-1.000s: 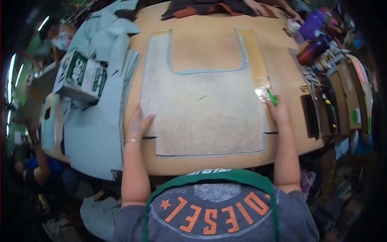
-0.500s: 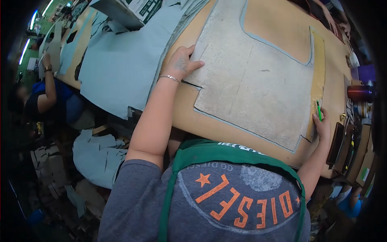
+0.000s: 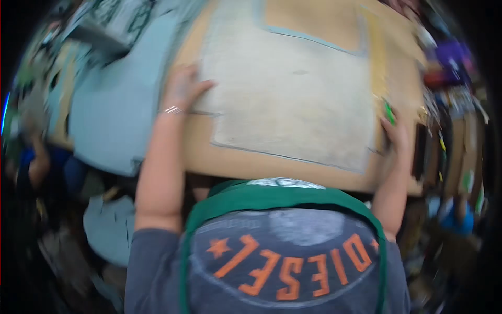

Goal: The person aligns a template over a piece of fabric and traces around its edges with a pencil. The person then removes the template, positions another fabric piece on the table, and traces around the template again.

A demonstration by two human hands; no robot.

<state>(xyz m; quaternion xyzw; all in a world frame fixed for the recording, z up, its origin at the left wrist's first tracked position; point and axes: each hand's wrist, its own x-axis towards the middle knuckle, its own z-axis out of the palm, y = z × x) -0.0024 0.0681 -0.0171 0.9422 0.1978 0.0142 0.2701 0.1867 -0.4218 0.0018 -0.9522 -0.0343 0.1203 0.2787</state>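
Pinched between the right hand's [image 3: 398, 132] thumb and fingers is a slim bright-green pen-like tool [image 3: 389, 113], its far end tipped away from the body. That hand turns inward at the end of a raised forearm, beside the yellow strip [image 3: 377, 57] running along the right side of a large, flat, off-white panel [image 3: 293, 99] with a broad squared cutout. Across the panel from this grip, the left hand [image 3: 179, 88] lies at the opposite edge, thumb spread towards the panel and apart from the fingers, a pale metallic bracelet [image 3: 172, 110] at its wrist. Its arm reaches forward almost straight. Between both hands, the panel lies on a tan tabletop [image 3: 251, 164]; its far end is cut off by the frame.

Motion blur softens everything: the left fingertips merge with the panel's edge, so how firmly they press cannot be told. Left of that hand spread pale-blue sheets [image 3: 120, 104]; beyond them, a box's [image 3: 99, 36] green print is unreadable.
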